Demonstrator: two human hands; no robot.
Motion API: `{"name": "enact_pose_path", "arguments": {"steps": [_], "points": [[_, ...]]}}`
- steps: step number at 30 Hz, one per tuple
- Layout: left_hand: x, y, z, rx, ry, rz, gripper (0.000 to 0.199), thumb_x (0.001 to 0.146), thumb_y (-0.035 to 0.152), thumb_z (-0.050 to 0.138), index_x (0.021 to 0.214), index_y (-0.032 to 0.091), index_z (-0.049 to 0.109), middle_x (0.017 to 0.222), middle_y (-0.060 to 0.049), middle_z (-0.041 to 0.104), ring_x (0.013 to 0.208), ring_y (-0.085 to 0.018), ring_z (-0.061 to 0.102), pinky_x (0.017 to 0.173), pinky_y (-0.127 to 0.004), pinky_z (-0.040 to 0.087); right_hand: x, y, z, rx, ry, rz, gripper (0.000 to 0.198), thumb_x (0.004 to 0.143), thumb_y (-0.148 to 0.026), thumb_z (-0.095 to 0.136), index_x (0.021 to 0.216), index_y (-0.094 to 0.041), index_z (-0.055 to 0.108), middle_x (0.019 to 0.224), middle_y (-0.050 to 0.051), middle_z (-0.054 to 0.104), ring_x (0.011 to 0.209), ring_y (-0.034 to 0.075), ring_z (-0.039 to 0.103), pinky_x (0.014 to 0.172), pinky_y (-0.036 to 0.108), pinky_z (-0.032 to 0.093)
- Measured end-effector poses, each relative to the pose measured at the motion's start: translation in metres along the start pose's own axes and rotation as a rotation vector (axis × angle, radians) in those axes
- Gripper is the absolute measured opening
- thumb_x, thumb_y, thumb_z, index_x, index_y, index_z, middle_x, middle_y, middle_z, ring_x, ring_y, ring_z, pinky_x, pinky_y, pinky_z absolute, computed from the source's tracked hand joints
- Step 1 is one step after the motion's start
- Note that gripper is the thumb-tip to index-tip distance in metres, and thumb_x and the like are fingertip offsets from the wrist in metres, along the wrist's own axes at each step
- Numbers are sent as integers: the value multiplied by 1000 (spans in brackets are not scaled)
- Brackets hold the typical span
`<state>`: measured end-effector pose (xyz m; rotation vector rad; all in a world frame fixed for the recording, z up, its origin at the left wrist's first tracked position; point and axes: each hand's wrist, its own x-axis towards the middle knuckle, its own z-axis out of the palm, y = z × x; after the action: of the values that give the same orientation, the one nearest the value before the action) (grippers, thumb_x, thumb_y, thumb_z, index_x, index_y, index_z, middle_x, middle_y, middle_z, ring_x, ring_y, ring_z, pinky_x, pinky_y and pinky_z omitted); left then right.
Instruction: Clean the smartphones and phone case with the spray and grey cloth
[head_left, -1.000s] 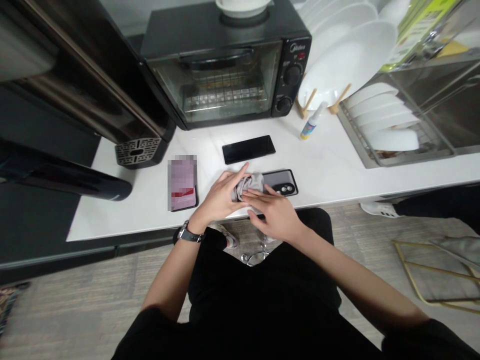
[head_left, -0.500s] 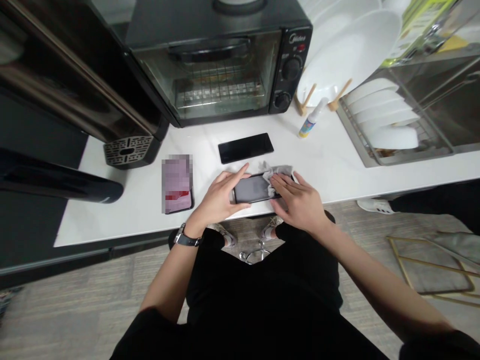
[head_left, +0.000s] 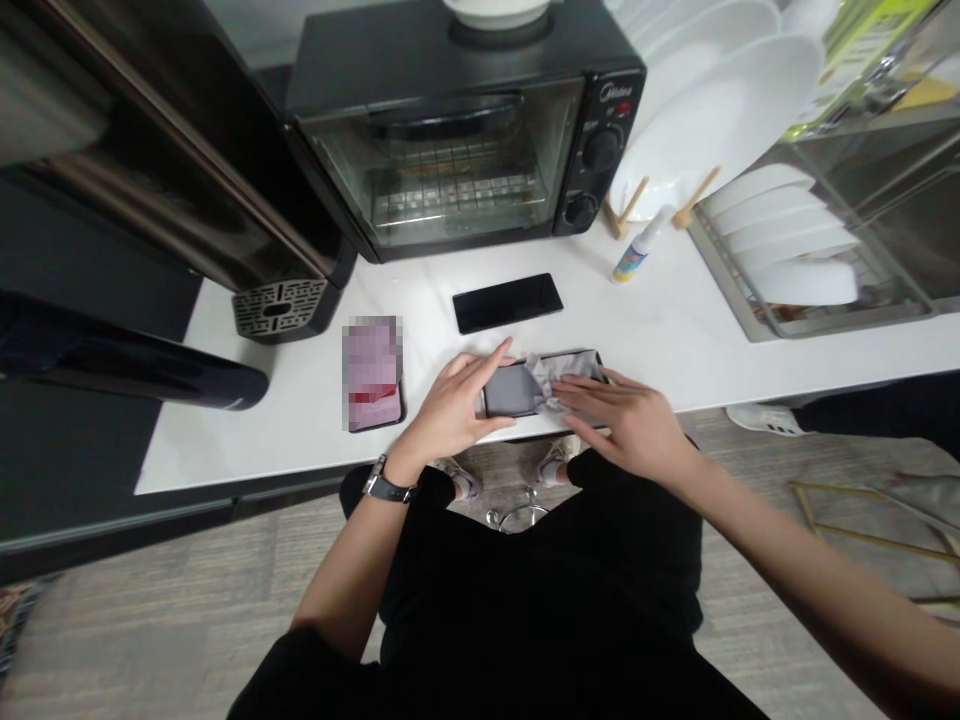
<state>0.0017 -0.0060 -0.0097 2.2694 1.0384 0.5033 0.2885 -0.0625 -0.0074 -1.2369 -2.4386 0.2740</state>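
A dark smartphone (head_left: pixel 510 390) with a grey, hazy screen lies flat near the counter's front edge. My left hand (head_left: pixel 450 405) grips its left end, thumb along the near edge and fingers along the far one. A crumpled grey cloth (head_left: pixel 541 378) covers the right part of the screen. With fingers stretched, my right hand (head_left: pixel 630 420) presses this cloth against the glass, its thumb at the phone's near side. Just beyond lies a second black phone (head_left: pixel 508 303), screen dark. Left of my hands rests a third phone (head_left: pixel 375 375), its lit screen pixelated.
A black toaster oven (head_left: pixel 465 150) stands at the back of the white counter (head_left: pixel 285 430). Behind my right hand is a small spray bottle (head_left: pixel 637 250), near white plates on a wooden stand (head_left: pixel 697 200). A dish rack (head_left: pixel 787 250) stands right; a drink machine's drip tray (head_left: pixel 281 310) juts out left.
My right hand and the cloth have slid slightly along the phone, and the cloth is more spread over its right end. My left hand keeps its grip. The whole view has shifted a little.
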Motion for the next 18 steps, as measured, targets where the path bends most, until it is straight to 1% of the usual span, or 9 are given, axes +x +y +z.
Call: {"name": "enact_pose_path", "arguments": {"steps": [3, 5, 8, 10, 12, 14, 15, 18], "points": [[2, 3, 2, -7, 6, 10, 115, 84, 32, 88, 172, 33, 14, 157, -6, 59, 129, -33, 53, 114, -50, 45, -6, 16, -5, -131, 50, 66, 48, 107, -41, 55, 148, -17, 62, 145, 11, 68, 133, 30, 68, 120, 56, 49], [3, 5, 3, -7, 11, 19, 114, 84, 32, 87, 172, 32, 14, 157, -5, 59, 130, -33, 52, 114, -48, 45, 1, 13, 3, -150, 82, 69, 53, 107, -45, 55, 148, -12, 61, 147, 15, 67, 135, 32, 66, 119, 54, 50], [3, 5, 5, 0, 25, 15, 109, 87, 38, 85, 172, 30, 17, 155, -8, 60, 130, -33, 52, 113, -48, 46, 22, -11, 25, -95, 126, 36, 53, 107, -46, 53, 143, -9, 64, 145, 18, 68, 137, 32, 64, 119, 52, 50], [2, 4, 6, -1, 34, 8, 107, 88, 43, 83, 172, 29, 18, 153, -10, 61, 129, -34, 53, 112, -48, 46, 37, -31, 38, -6, 111, -16, 51, 106, -47, 53, 140, -10, 66, 142, 17, 70, 134, 30, 66, 120, 50, 49], [0, 2, 6, -2, 38, -8, 106, 89, 45, 82, 172, 29, 17, 152, -10, 62, 127, -33, 54, 111, -47, 46, 46, -47, 45, 83, 79, -75, 52, 106, -51, 54, 137, -11, 67, 141, 16, 71, 133, 29, 67, 121, 50, 48], [-2, 1, 6, 2, 35, -26, 107, 89, 47, 82, 172, 31, 15, 153, -8, 62, 125, -32, 54, 111, -47, 46, 47, -52, 45, 141, 50, -108, 52, 106, -52, 55, 138, -13, 67, 143, 14, 70, 137, 28, 64, 124, 50, 45], [-2, 2, 5, 5, 35, -36, 108, 89, 49, 82, 172, 32, 14, 154, -7, 62, 125, -32, 54, 111, -47, 45, 44, -50, 42, 157, 34, -113, 50, 107, -51, 55, 140, -15, 66, 144, 13, 70, 139, 27, 63, 125, 51, 43], [-2, 4, 5, 5, 39, -53, 112, 87, 50, 84, 172, 33, 13, 156, -6, 60, 125, -33, 53, 113, -50, 42, 25, -27, 24, 168, -14, -106, 39, 109, -44, 54, 138, -22, 67, 143, 6, 71, 138, 23, 64, 126, 52, 41]]}}
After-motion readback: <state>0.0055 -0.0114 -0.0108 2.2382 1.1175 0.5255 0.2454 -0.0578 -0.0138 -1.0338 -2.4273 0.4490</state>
